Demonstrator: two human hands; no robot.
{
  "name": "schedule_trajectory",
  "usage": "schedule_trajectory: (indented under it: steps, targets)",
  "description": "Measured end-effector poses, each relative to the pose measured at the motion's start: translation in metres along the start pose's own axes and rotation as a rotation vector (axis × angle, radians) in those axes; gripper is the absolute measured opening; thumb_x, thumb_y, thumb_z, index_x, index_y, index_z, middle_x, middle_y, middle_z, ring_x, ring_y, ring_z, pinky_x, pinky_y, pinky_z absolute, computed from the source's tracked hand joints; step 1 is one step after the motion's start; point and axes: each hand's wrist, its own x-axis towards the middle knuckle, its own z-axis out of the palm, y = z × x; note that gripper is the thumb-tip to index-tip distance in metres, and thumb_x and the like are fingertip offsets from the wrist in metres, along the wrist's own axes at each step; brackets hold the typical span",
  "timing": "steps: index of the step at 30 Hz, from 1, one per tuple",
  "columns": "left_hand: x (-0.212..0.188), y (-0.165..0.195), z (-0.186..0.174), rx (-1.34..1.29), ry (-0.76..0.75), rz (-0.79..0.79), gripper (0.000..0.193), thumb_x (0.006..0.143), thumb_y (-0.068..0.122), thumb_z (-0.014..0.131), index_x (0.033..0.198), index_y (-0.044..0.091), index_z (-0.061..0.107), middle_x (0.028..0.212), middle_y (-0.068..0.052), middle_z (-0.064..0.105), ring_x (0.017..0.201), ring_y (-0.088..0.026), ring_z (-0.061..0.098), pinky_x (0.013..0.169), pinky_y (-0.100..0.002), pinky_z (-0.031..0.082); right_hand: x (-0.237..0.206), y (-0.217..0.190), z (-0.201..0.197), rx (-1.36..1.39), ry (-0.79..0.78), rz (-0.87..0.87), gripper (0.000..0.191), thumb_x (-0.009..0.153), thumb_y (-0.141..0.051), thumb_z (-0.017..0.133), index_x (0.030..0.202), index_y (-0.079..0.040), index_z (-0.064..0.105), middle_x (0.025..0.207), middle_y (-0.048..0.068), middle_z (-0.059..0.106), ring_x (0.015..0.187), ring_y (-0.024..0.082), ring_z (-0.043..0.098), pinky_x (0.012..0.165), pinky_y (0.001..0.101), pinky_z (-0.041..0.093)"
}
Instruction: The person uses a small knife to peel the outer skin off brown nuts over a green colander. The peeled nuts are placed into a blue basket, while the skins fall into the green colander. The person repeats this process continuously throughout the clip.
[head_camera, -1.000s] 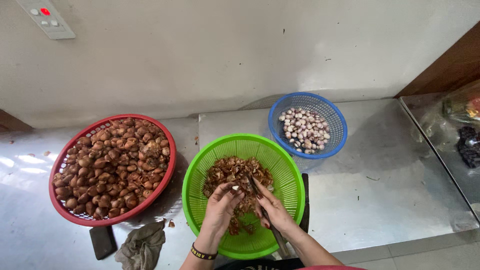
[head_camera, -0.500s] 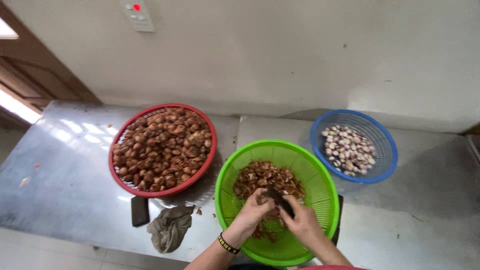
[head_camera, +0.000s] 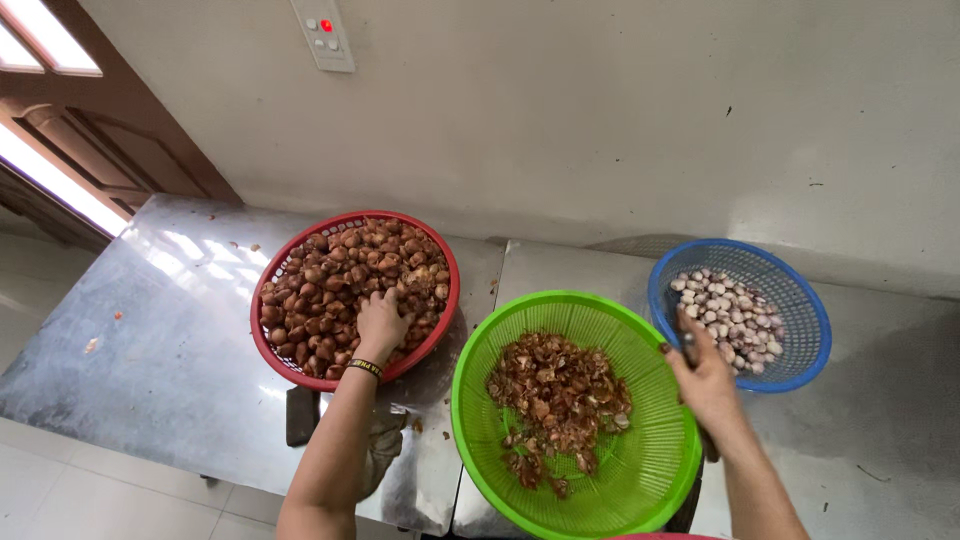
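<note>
Left hand (head_camera: 382, 322) clamped on shallots in red basket (head_camera: 300, 365), nine o'clock; right hand (head_camera: 705, 375) grips knife (head_camera: 688, 345) beside blue basket (head_camera: 800, 365). Risk: blade nicking fingers.

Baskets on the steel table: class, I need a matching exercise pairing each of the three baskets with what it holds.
Column one:
1. red basket
2. green basket
3. blue basket

Column two:
A. pale peeled bulbs
B. brown unpeeled bulbs, left hand on them
C. loose brown skins

Pairs: 1-B, 2-C, 3-A
</note>
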Motion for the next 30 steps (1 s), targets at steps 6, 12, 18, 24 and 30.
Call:
schedule_trajectory:
  steps: [6,12,18,24,30]
  targets:
    - [-0.011,-0.006,0.006,-0.059,0.147,0.180,0.053,0.081,0.024,0.081,0.123,0.007,0.054,0.119,-0.015,0.061,0.115,-0.038,0.056,0.096,-0.050,0.049,-0.019,0.011,0.045,0.084,-0.205,-0.043,0.063,0.098,-0.025,0.061,0.158,-0.029,0.042,0.113,0.018,0.063,0.069,0.010,0.057,0.053,0.0280,0.054]
    - [-0.058,0.037,0.031,-0.719,0.065,0.437,0.020,0.098,0.011,0.068,0.112,0.006,0.054,0.110,-0.011,0.064,0.099,-0.027,0.067,0.088,-0.038,0.057,-0.053,-0.017,0.088,0.126,-0.347,-0.008,0.059,0.094,-0.029,0.060,0.151,-0.030,0.046,0.115,0.005,0.071,0.059,0.012,0.059,0.048,0.0264,0.055]
    - [-0.130,0.096,0.088,-0.902,-0.244,0.526,0.039,0.077,0.002,0.081,0.110,0.001,0.061,0.110,-0.012,0.062,0.101,-0.022,0.066,0.088,-0.037,0.055,-0.071,-0.021,0.113,0.215,-0.286,-0.429,0.051,0.095,-0.018,0.073,0.139,-0.001,0.053,0.128,0.016,0.067,0.116,0.022,0.064,0.093,0.0380,0.055]
    - [-0.135,0.099,0.132,-1.343,-0.884,0.185,0.030,0.091,0.004,0.076,0.119,0.002,0.064,0.113,-0.012,0.071,0.098,-0.019,0.069,0.079,-0.029,0.058,-0.081,0.013,0.092,0.236,-0.377,-0.161,0.045,0.097,-0.023,0.068,0.134,0.001,0.059,0.102,0.009,0.073,0.083,0.015,0.066,0.073,0.0312,0.055]
    - [-0.142,0.100,0.148,-1.632,-1.124,-0.090,0.037,0.093,0.003,0.065,0.131,0.007,0.064,0.119,-0.005,0.069,0.105,-0.017,0.070,0.091,-0.036,0.064,-0.081,0.035,0.083,0.265,-0.378,0.002,0.056,0.096,-0.024,0.066,0.144,-0.002,0.048,0.070,0.004,0.064,0.050,0.010,0.054,0.045,0.0250,0.044]
